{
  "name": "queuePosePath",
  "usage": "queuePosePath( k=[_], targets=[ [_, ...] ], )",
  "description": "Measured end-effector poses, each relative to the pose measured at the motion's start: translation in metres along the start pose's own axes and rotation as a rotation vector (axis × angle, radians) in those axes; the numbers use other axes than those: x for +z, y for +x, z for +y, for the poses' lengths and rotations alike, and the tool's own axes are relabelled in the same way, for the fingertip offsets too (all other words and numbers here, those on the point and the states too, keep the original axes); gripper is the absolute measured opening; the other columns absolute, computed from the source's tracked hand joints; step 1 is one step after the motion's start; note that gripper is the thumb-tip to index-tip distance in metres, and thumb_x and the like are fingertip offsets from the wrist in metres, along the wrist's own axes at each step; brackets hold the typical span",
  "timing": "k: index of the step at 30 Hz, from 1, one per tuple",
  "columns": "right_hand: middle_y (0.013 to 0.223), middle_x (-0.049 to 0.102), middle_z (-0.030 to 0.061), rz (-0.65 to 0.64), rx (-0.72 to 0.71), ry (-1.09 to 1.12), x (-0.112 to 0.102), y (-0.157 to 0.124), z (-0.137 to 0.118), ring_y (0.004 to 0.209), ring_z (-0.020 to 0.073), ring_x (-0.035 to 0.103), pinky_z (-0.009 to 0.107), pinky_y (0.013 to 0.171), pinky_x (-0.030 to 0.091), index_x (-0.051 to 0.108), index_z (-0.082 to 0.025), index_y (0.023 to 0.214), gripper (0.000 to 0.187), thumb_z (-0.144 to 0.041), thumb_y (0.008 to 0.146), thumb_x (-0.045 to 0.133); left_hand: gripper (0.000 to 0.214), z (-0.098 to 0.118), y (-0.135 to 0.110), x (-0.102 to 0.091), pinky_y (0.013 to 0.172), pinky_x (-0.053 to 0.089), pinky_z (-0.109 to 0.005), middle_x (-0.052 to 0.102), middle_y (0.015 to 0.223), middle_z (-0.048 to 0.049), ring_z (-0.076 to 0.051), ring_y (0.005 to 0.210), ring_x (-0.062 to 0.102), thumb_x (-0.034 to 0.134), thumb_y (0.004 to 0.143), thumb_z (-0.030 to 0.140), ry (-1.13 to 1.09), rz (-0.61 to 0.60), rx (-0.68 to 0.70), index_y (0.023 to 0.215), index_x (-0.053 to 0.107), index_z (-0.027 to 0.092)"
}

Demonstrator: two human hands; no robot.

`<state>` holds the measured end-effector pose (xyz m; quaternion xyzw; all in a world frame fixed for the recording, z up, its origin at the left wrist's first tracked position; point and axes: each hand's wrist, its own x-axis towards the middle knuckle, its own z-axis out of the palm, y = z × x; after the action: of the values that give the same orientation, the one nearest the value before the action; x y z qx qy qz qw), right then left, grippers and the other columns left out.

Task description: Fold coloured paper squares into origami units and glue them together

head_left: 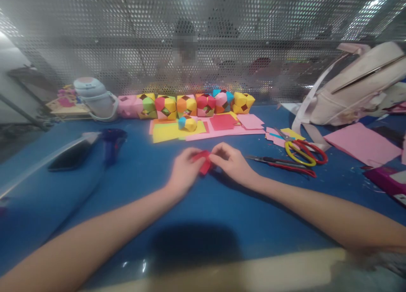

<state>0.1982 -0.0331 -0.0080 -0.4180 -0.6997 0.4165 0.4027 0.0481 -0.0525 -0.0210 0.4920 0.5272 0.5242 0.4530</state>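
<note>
**Red paper pinched between both of your hands**

The small red paper (pixel 205 167) sits in your fingers above the blue table (pixel 146 161), on your side of the row of paper cubes (pixel 165 108). It looks folded, though blur hides the creases. To work it well, steady it with one hand, line up the edges before you press, and keep your grip light so the paper doesn't crumple.

Your left hand (pixel 185 167) is nearly closed, thumb and fingers gripping the paper's left side. Your right hand (pixel 233 163) makes a narrow pinch, thumb and forefinger together at its upper right edge.

Just in front of the row, a small blue-and-yellow paper ball (pixel 189 123) rests on yellow paper (pixel 166 132). The scissors (pixel 290 155) lie nearer you than the row and to its right; a phone (pixel 71 156) lies nearer and to its left.
</note>
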Motion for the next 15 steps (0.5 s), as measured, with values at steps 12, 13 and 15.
queuePosePath(
  k=[12, 13, 15],
  targets=[
    [0.072, 0.057, -0.0012, 0.021, -0.038, -0.112, 0.0050, -0.0026, 0.0057, 0.065, 0.0114, 0.051, 0.025, 0.061, 0.041, 0.052, -0.019, 0.080, 0.014, -0.032, 0.080, 0.054, 0.015, 0.0008, -0.0011, -0.0010, 0.068, 0.047, -0.025, 0.067, 0.083, -0.0029, -0.014, 0.075, 0.060, 0.061, 0.073, 0.023, 0.143, -0.005, 0.090, 0.085, 0.067, 0.017],
    [0.072, 0.058, -0.0011, 0.010, -0.036, -0.110, 0.0054, -0.0027, 0.0060, 0.064, 0.0115, 0.051, 0.025, 0.061, 0.041, 0.053, -0.018, 0.081, 0.015, -0.033, 0.080, 0.054, 0.015, 0.0013, -0.0015, -0.0008, 0.067, 0.047, -0.024, 0.067, 0.083, -0.0025, -0.014, 0.074, 0.060, 0.060, 0.073, 0.023, 0.144, -0.008, 0.094, 0.085, 0.067, 0.017],
    [0.071, 0.058, -0.0007, -0.003, -0.038, -0.124, 0.0061, -0.0029, 0.0061, 0.063, 0.0116, 0.051, 0.025, 0.060, 0.040, 0.054, -0.018, 0.079, 0.016, -0.034, 0.080, 0.053, 0.015, 0.0024, -0.0025, -0.0004, 0.066, 0.048, -0.024, 0.067, 0.082, -0.0019, -0.014, 0.073, 0.060, 0.060, 0.073, 0.023, 0.148, -0.012, 0.098, 0.085, 0.066, 0.016]
  ],
)
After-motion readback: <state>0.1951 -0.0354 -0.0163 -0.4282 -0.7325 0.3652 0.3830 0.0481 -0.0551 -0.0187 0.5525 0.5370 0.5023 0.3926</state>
